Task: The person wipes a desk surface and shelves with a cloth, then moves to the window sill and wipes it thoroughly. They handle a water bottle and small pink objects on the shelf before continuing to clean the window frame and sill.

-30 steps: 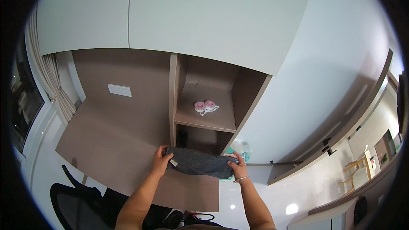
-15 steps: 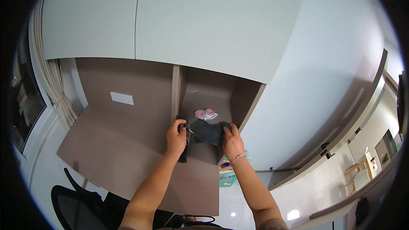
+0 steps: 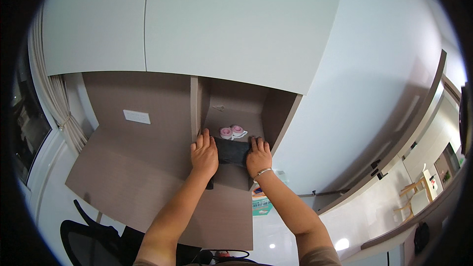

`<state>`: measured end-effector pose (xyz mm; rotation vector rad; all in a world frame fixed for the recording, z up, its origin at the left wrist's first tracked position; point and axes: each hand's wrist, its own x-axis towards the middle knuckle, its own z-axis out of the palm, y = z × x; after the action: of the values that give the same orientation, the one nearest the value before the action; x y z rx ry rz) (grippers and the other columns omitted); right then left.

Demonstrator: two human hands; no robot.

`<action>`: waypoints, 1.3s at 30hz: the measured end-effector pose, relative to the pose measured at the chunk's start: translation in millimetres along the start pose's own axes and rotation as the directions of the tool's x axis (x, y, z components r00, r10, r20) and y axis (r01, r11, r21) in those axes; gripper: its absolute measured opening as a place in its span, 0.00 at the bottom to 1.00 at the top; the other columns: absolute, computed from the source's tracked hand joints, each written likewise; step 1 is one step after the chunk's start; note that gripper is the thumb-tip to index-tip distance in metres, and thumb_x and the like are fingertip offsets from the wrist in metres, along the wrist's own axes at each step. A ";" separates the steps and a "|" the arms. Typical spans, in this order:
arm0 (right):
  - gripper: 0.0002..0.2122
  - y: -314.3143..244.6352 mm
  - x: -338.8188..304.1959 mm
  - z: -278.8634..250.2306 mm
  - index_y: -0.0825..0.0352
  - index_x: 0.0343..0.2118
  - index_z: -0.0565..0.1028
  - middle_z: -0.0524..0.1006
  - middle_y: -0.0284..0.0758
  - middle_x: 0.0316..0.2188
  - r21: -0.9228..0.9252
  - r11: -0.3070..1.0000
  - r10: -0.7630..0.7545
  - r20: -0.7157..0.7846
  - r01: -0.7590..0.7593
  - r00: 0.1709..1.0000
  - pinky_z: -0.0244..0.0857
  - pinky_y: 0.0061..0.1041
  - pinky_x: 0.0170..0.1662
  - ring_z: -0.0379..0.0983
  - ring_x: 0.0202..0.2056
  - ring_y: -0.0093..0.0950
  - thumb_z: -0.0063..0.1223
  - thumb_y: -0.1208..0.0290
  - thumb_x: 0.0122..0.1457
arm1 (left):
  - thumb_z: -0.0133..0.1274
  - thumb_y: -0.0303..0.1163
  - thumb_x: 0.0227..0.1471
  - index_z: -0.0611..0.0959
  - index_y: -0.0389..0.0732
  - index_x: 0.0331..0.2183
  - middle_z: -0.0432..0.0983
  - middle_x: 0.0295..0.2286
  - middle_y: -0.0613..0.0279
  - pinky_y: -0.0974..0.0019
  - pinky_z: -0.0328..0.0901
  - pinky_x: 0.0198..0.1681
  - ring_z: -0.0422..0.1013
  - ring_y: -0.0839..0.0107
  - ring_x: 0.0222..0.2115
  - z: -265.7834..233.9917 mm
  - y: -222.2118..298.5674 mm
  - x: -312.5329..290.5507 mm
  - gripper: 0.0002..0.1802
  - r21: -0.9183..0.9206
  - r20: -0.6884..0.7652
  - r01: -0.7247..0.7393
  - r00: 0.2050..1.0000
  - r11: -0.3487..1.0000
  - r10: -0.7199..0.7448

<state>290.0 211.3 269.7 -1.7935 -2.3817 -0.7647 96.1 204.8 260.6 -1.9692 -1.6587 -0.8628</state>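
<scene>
A dark grey folded cloth [image 3: 232, 151] lies flat across the shelf of an open cubby, between my two hands. My left hand [image 3: 204, 155] rests over its left end, fingers stretched forward, near the cubby's left divider. On the right end lies my right hand [image 3: 259, 156], its fingers extended beside the right side panel and a bracelet round the wrist. Both palms face down, so the cloth's ends are partly hidden. Just behind the cloth sit two joined pink round pieces [image 3: 233, 132] with a white part. A small black piece [image 3: 210, 183] shows below my left wrist.
A brown desk [image 3: 133, 172] extends to the left, with a white wall socket [image 3: 136, 116] above it. Pale cabinet doors [image 3: 226, 24] hang overhead. A black chair [image 3: 93, 239] stands at the lower left. A green printed package [image 3: 262, 204] is below the desk's right side.
The cloth has come down from between my gripping fingers and now lies flatter on the shelf. Both hands have opened from a grip to lying palm down over its ends.
</scene>
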 end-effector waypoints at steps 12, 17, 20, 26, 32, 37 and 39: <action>0.12 -3.5 -14.3 15.3 0.64 0.40 0.78 0.78 0.35 0.40 0.401 0.911 0.042 -0.332 0.101 0.942 0.63 0.36 0.46 0.71 0.44 0.35 0.48 0.64 0.59 | 0.49 0.34 0.54 0.82 0.36 0.36 0.74 0.40 0.54 0.54 0.61 0.49 0.66 0.56 0.45 13.6 -0.4 -1.7 0.13 -0.211 0.175 -0.041 0.981 0.977 0.079; 0.12 6.3 20.9 23.8 0.65 0.34 0.78 0.78 0.41 0.34 0.567 0.824 0.123 -0.164 -0.008 0.979 0.63 0.40 0.46 0.73 0.41 0.41 0.45 0.64 0.60 | 0.46 0.41 0.57 0.82 0.36 0.37 0.74 0.42 0.53 0.53 0.61 0.50 0.66 0.54 0.48 20.7 -0.1 10.2 0.19 -0.197 0.219 0.040 0.976 0.979 0.004; 0.10 15.6 37.7 30.1 0.64 0.33 0.78 0.78 0.41 0.33 0.578 0.813 0.135 -0.083 -0.063 0.987 0.63 0.40 0.45 0.72 0.41 0.41 0.47 0.65 0.59 | 0.47 0.40 0.56 0.82 0.36 0.37 0.74 0.41 0.52 0.53 0.61 0.50 0.67 0.54 0.46 23.7 -1.7 19.8 0.17 -0.180 0.270 0.035 0.963 0.983 0.015; 0.10 13.2 53.1 28.2 0.62 0.38 0.79 0.79 0.37 0.38 0.613 0.781 0.278 -0.172 -0.118 0.945 0.58 0.38 0.50 0.70 0.47 0.39 0.53 0.66 0.55 | 0.52 0.32 0.51 0.81 0.35 0.39 0.75 0.42 0.50 0.55 0.63 0.50 0.68 0.51 0.45 22.7 -3.0 36.1 0.14 -0.243 0.258 0.117 0.965 0.963 -0.052; 0.19 25.4 91.7 41.8 0.57 0.49 0.76 0.75 0.36 0.50 0.724 0.652 0.288 0.040 -0.227 0.957 0.55 0.38 0.57 0.66 0.54 0.38 0.55 0.62 0.53 | 0.53 0.26 0.47 0.80 0.35 0.39 0.75 0.40 0.44 0.53 0.65 0.49 0.69 0.46 0.45 64.3 -15.3 63.5 0.14 -0.453 0.118 0.224 0.974 0.863 -0.191; 0.32 29.3 103.9 58.9 0.59 0.54 0.72 0.73 0.38 0.52 0.710 0.680 0.184 0.079 -0.185 0.980 0.57 0.39 0.57 0.64 0.56 0.41 0.61 0.51 0.45 | 0.60 0.30 0.40 0.80 0.37 0.40 0.75 0.40 0.43 0.53 0.67 0.47 0.70 0.46 0.43 72.3 -12.3 75.7 0.20 -0.514 0.096 0.145 0.989 0.846 -0.111; 0.33 26.9 106.9 54.2 0.59 0.54 0.72 0.74 0.38 0.52 0.665 0.725 0.157 0.096 -0.180 0.983 0.58 0.39 0.57 0.64 0.55 0.41 0.61 0.50 0.43 | 0.61 0.32 0.38 0.80 0.38 0.38 0.75 0.39 0.44 0.52 0.67 0.45 0.70 0.46 0.42 69.2 -5.6 81.2 0.21 -0.461 0.103 0.123 0.991 0.879 -0.085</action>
<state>293.5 334.1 267.8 -1.6445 -2.0571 0.1633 111.2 310.4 266.9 -2.2629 -1.7345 -1.3466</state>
